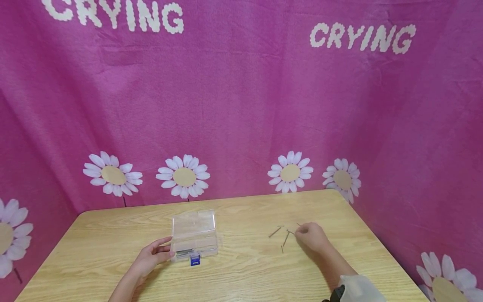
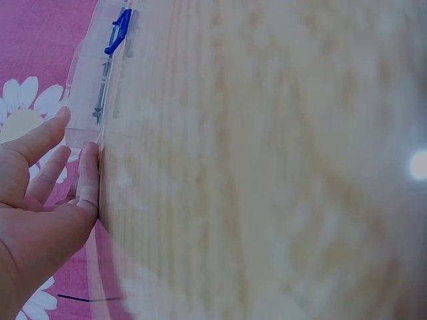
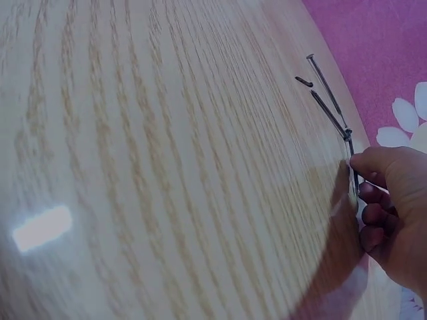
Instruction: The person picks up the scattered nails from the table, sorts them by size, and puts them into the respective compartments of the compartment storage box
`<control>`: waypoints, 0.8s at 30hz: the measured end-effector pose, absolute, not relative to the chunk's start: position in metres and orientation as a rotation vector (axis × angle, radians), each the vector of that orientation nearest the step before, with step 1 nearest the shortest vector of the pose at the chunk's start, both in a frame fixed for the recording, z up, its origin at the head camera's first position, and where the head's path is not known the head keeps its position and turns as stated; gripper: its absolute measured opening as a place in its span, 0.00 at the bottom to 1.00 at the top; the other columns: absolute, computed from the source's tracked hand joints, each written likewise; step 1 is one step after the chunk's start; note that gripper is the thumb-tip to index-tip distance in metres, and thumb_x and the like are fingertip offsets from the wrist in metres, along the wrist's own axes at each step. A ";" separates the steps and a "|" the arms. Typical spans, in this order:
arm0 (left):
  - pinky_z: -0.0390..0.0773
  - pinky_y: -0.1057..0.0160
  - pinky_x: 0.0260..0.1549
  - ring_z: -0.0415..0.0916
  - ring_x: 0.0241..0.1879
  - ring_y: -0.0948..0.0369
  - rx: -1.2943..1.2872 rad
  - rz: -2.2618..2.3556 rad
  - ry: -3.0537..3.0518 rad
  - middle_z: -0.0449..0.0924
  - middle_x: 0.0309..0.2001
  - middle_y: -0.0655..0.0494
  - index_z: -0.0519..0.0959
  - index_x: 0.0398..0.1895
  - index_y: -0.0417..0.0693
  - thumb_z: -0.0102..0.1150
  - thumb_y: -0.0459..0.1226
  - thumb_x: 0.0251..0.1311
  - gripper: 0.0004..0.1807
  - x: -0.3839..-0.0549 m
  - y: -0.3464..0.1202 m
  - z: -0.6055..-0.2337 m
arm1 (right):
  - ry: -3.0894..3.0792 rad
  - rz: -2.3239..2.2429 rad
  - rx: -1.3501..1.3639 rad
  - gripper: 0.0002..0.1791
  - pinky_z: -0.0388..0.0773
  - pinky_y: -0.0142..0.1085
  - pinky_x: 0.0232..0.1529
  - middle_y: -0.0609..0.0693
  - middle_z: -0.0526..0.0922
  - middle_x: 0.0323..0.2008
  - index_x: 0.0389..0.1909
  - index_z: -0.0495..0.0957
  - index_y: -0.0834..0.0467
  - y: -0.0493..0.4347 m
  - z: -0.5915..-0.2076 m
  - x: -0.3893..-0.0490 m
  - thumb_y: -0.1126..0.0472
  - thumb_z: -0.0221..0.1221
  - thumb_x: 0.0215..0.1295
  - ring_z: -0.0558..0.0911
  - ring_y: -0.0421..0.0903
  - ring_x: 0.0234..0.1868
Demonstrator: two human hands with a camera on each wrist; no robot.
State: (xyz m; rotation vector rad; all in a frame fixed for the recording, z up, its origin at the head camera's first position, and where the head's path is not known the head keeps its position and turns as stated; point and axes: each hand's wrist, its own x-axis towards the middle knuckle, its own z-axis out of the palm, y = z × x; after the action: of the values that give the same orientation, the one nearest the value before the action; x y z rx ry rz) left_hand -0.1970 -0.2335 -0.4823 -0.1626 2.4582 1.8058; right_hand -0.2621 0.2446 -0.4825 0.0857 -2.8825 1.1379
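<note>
A clear plastic box (image 1: 194,241) with its lid (image 1: 193,222) raised stands left of centre on the table; a blue latch (image 1: 195,259) hangs at its front. Several nails (image 2: 103,90) lie inside along the front. My left hand (image 1: 149,258) touches the box's left end, thumb and fingers fairly straight in the left wrist view (image 2: 53,193). On the right, my right hand (image 1: 312,238) pinches a nail (image 3: 354,163) between thumb and fingers, close over the tabletop. Beside those fingertips lie several loose nails (image 1: 285,239), one of them short (image 3: 303,81).
The wood-grain table (image 1: 241,277) has rounded back corners. A pink curtain (image 1: 241,105) with white daisies and lettering hangs behind it and at both sides. A light sleeve (image 1: 360,288) and a dark band (image 1: 337,293) show at the right wrist.
</note>
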 end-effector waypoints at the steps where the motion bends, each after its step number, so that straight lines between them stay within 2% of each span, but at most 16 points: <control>1: 0.77 0.61 0.42 0.76 0.46 0.58 -0.169 1.807 2.456 0.76 0.51 0.36 0.65 0.63 0.33 0.63 0.31 0.53 0.33 -0.197 -0.233 -0.482 | -2.883 1.139 0.085 0.06 0.76 0.47 0.45 0.55 0.84 0.30 0.30 0.81 0.66 0.245 -0.482 -0.262 0.66 0.59 0.55 0.80 0.50 0.36; 8: 0.77 0.62 0.42 0.75 0.46 0.59 -0.171 1.794 2.453 0.76 0.51 0.36 0.64 0.64 0.34 0.63 0.32 0.55 0.33 -0.198 -0.234 -0.481 | -2.873 1.176 0.094 0.07 0.77 0.38 0.35 0.54 0.82 0.28 0.31 0.81 0.67 0.245 -0.478 -0.266 0.66 0.58 0.55 0.78 0.46 0.31; 24: 0.77 0.61 0.42 0.75 0.46 0.58 -0.189 1.784 2.457 0.76 0.51 0.37 0.64 0.64 0.34 0.63 0.31 0.54 0.33 -0.198 -0.233 -0.481 | -2.800 1.347 0.309 0.05 0.74 0.36 0.39 0.53 0.81 0.28 0.29 0.80 0.65 0.213 -0.456 -0.260 0.67 0.58 0.59 0.76 0.43 0.33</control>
State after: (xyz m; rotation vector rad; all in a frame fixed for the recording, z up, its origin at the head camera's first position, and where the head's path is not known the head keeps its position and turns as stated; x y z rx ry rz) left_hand -0.1979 -0.2329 -0.4811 -0.1894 2.4569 1.7835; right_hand -0.2595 0.2129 -0.4561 0.3090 -2.7997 1.3470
